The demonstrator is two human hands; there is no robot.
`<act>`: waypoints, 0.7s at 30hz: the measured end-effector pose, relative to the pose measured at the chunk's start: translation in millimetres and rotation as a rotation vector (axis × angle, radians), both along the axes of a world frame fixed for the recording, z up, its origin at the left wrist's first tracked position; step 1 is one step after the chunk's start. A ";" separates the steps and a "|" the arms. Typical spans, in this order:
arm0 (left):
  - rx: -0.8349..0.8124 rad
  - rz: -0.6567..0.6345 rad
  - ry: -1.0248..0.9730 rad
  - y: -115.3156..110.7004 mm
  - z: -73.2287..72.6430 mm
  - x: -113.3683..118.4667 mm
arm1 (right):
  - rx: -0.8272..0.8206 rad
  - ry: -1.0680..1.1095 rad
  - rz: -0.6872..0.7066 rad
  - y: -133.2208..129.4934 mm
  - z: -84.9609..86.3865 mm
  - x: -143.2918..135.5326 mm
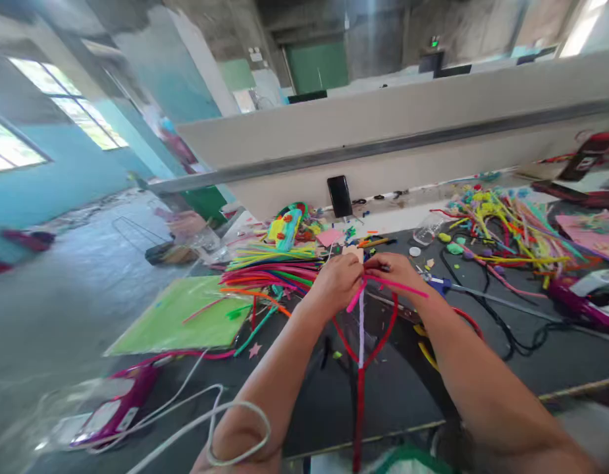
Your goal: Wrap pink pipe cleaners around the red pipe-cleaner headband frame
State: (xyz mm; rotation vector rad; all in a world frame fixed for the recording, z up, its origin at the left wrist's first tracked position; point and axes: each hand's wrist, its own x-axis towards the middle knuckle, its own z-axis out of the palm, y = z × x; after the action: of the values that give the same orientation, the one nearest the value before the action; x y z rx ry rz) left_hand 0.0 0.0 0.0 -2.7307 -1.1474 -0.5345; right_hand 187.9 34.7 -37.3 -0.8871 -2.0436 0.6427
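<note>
In the head view, a black rectangular smartphone (339, 196) leans upright against a white partition (284, 191). Nearer the person than the smartphone, the left hand (340, 282) and right hand (390, 268) meet, both with fingers closed, gripping a bright pink fuzzy stem (397, 286) at its bend. A straight lilac fuzzy stem (361, 329) and a forked red fuzzy stem piece (361, 408) extend from there, farther from the smartphone, over the dark grey surface (314, 408). Left of the smartphone and nearer lie a multicoloured bundle of fuzzy stems (272, 273) and a flat light-green sheet (178, 316); right of it spreads a tangled multicoloured heap of fuzzy stems (511, 227).
</note>
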 end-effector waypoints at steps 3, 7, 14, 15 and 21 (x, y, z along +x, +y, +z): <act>-0.010 0.012 -0.041 2.1 -7.1 -1.2 | -0.019 0.000 0.042 -0.8 1.2 0.4; -0.037 0.043 -0.121 4.8 -11.3 -1.0 | 0.056 -0.068 0.088 0.7 -1.5 -0.5; -0.075 0.042 -0.199 9.7 -18.8 -1.5 | 0.266 -0.292 -0.012 6.0 -9.6 -4.7; -0.085 0.057 -0.232 10.6 -20.4 -2.2 | 0.278 -0.281 -0.012 6.2 -10.3 -4.1; -0.155 0.085 -0.297 13.8 -20.3 -5.9 | 0.303 -0.237 -0.007 4.9 -11.5 -1.3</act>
State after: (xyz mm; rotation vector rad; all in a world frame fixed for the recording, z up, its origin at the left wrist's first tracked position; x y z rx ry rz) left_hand -5.9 13.8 -20.3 -2.7804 -1.4198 -0.8985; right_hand 186.6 39.6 -48.8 -0.8196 -2.2704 0.2204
